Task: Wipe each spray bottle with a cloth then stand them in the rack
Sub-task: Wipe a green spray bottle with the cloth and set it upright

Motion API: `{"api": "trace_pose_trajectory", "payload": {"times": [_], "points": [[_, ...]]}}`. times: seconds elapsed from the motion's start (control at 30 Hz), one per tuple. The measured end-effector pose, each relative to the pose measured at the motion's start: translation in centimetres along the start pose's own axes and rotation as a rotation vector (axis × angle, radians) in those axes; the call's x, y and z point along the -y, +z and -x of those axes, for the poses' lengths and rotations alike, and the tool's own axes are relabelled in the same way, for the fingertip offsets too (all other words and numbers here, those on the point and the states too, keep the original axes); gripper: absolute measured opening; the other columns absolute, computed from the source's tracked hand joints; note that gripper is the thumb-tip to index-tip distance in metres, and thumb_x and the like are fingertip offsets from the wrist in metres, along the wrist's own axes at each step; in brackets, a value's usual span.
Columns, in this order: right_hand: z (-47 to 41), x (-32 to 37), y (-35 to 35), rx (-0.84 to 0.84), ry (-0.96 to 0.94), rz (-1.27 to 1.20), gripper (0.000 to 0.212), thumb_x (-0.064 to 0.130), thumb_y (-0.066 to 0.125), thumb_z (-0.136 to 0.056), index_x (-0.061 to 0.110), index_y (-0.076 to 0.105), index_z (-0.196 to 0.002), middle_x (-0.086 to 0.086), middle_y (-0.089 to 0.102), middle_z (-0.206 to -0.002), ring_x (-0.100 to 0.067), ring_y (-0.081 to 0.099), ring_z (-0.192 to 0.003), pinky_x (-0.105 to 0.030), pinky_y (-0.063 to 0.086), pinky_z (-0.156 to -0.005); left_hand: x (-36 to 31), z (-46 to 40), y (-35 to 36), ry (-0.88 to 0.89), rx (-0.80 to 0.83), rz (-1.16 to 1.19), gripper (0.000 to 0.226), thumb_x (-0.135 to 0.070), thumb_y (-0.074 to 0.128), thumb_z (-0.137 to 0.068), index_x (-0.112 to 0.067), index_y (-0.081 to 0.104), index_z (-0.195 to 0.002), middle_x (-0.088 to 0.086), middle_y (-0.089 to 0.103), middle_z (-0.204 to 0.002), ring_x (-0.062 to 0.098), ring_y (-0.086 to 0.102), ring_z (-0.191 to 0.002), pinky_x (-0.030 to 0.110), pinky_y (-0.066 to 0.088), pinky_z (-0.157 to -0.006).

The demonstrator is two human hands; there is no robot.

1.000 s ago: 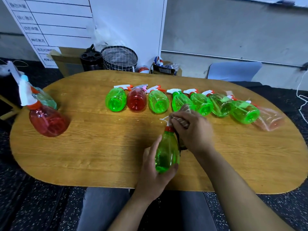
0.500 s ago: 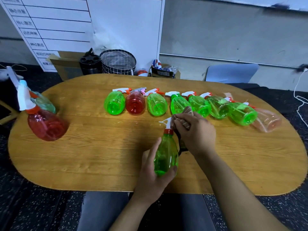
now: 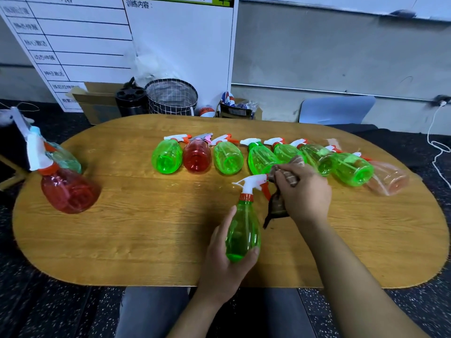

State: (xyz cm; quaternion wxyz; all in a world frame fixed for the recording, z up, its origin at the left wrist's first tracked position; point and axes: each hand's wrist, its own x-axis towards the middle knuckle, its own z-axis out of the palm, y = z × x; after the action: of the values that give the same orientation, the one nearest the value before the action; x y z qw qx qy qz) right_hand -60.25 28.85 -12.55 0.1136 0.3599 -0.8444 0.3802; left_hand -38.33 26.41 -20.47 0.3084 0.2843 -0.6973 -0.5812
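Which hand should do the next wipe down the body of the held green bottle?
Probably right. The right hand already grips the brown cloth beside the spray head, just above the body. The left hand is wrapped round the base of the green spray bottle, steadying it.

just one view here, a wide-angle head camera, looking forward and down from the person's seat at the near edge of the desk [image 3: 122,228]. it sits close: the left hand [image 3: 227,267] and right hand [image 3: 305,191] fill the lower middle, forearms running in from 5 and 6 o'clock. the desk's far edge curves across at 12 o'clock, with the whiteboard [image 3: 170,45] and wall behind it. straight lines bow near the borders.
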Motion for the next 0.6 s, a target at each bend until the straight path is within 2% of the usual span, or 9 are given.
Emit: {"api": "trace_pose_trajectory", "payload": {"times": [0.1, 0.2, 0.33, 0.5, 0.6], "points": [[0.0, -0.2, -0.7, 0.012, -0.097, -0.162, 0.019, 0.034, 0.078, -0.092, 0.03, 0.081, -0.111, 0.001, 0.077, -0.106, -0.018, 0.071, -0.089, -0.036, 0.056, -0.074, 0.1, 0.2, 0.1, 0.009, -0.005, 0.001, 0.092, -0.055, 0.077, -0.084, -0.041, 0.033, -0.163, -0.019, 0.046, -0.156, -0.008, 0.048, -0.14, 0.006, 0.04, -0.105], [1.2, 0.2, -0.5, 0.127, -0.206, -0.122, 0.022, 0.036, 0.079, -0.091, 0.031, 0.08, -0.113, 0.001, 0.076, -0.104, -0.018, 0.07, -0.082, -0.038, 0.058, -0.068, 0.1, 0.2, 0.1, 0.013, -0.02, 0.004, 0.092, -0.055, 0.078, -0.082, -0.043, 0.035, -0.162, -0.02, 0.047, -0.155, -0.008, 0.048, -0.14, 0.006, 0.039, -0.105], [3.5, -1.1, 0.3, 0.111, -0.186, -0.047, 0.024, 0.031, 0.084, -0.087, 0.027, 0.079, -0.111, -0.002, 0.076, -0.104, -0.026, 0.072, -0.077, -0.041, 0.059, -0.061, 0.4, 0.0, 0.1, 0.006, -0.024, 0.028, 0.091, -0.054, 0.079, -0.083, -0.044, 0.035, -0.162, -0.022, 0.047, -0.157, -0.006, 0.048, -0.141, 0.007, 0.039, -0.107], [5.7, -3.1, -0.2, 0.113, -0.092, -0.078, 0.021, 0.024, 0.089, -0.081, 0.026, 0.079, -0.1, 0.0, 0.077, -0.096, -0.028, 0.074, -0.079, -0.043, 0.059, -0.064, 0.5, 0.1, 0.2, 0.01, -0.024, 0.02, 0.091, -0.054, 0.079, -0.083, -0.04, 0.035, -0.162, -0.019, 0.045, -0.158, -0.009, 0.045, -0.143, 0.006, 0.037, -0.108], [5.1, -2.3, -0.7, 0.007, -0.077, -0.083, 0.016, 0.027, 0.087, -0.084, 0.025, 0.079, -0.098, 0.001, 0.077, -0.093, -0.022, 0.072, -0.078, -0.037, 0.056, -0.063, 0.8, 0.1, 0.0, 0.008, -0.008, 0.023, 0.092, -0.057, 0.08, -0.083, -0.049, 0.033, -0.162, -0.022, 0.044, -0.158, -0.004, 0.047, -0.144, 0.017, 0.042, -0.112]]}}
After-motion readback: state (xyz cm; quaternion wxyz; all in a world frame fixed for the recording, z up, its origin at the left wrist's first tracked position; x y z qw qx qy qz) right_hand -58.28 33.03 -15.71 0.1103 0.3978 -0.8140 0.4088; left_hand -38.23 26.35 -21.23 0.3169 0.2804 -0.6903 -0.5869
